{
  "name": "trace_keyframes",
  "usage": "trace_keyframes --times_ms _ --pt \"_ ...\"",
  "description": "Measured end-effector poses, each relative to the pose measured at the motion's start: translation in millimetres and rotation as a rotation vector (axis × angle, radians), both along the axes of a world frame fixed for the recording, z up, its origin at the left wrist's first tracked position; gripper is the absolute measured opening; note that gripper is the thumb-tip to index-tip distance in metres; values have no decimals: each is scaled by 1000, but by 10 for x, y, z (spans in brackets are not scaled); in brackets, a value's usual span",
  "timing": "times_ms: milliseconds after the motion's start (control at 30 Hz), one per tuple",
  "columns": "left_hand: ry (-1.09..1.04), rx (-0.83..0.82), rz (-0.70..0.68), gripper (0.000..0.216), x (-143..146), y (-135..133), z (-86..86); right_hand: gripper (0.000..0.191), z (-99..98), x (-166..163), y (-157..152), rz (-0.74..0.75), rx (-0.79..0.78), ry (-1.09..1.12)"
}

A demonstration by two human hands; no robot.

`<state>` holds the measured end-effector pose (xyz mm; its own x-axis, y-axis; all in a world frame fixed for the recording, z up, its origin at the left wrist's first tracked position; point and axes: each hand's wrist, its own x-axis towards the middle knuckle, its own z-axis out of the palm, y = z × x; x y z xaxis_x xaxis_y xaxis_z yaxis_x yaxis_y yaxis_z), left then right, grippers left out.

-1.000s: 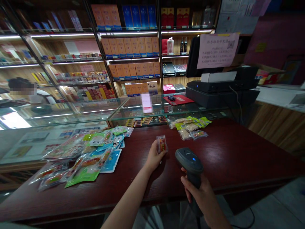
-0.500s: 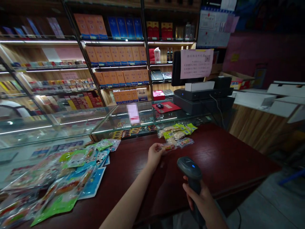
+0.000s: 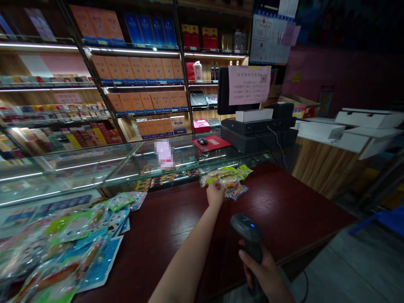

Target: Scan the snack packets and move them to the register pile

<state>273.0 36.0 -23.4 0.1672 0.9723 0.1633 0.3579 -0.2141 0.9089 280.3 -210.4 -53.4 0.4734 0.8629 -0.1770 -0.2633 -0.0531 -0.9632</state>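
Observation:
My right hand [image 3: 263, 265] is wrapped around the handle of a dark barcode scanner [image 3: 248, 229], which has a small blue light on top. My left hand [image 3: 216, 194] reaches to the far side of the brown table, its fingers closed at the edge of a small clear snack packet [image 3: 232, 184] with red and yellow print. That packet rests against a little pile of yellow-green snack packets [image 3: 229, 171]. Another clear packet [image 3: 236, 192] lies just in front. My fingertips are partly hidden behind the hand.
A large heap of plastic snack bags [image 3: 78, 235] covers the table's left side. Behind the table stands a glass counter [image 3: 126, 162] with a mouse [image 3: 202, 141] on a red mat. A monitor [image 3: 223, 90] with a paper sign stands there. A blue stool [image 3: 378, 221] is at right.
My left hand has moved the red-and-yellow packet away from me, up against the pile. The scanner stays in my right hand. The camera view has turned slightly right.

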Motion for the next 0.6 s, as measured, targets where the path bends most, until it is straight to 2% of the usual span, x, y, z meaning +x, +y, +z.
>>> trace_keyframes --times_ms 67,133,233,367,600 --pt "152 66 22 15 -38 -1 31 60 24 -23 -3 -13 -6 -1" --pt "192 60 17 15 -74 -6 41 59 51 -58 -2 -47 -14 -2" --pt "100 13 -28 20 -111 -8 15 60 86 -106 1 -101 -6 -8" --pt "-57 43 -44 24 -205 -10 -52 62 140 -135 -14 -118 10 -19" --pt "-104 77 -100 11 -650 -104 -75 57 226 -269 -21 -74 38 -86"
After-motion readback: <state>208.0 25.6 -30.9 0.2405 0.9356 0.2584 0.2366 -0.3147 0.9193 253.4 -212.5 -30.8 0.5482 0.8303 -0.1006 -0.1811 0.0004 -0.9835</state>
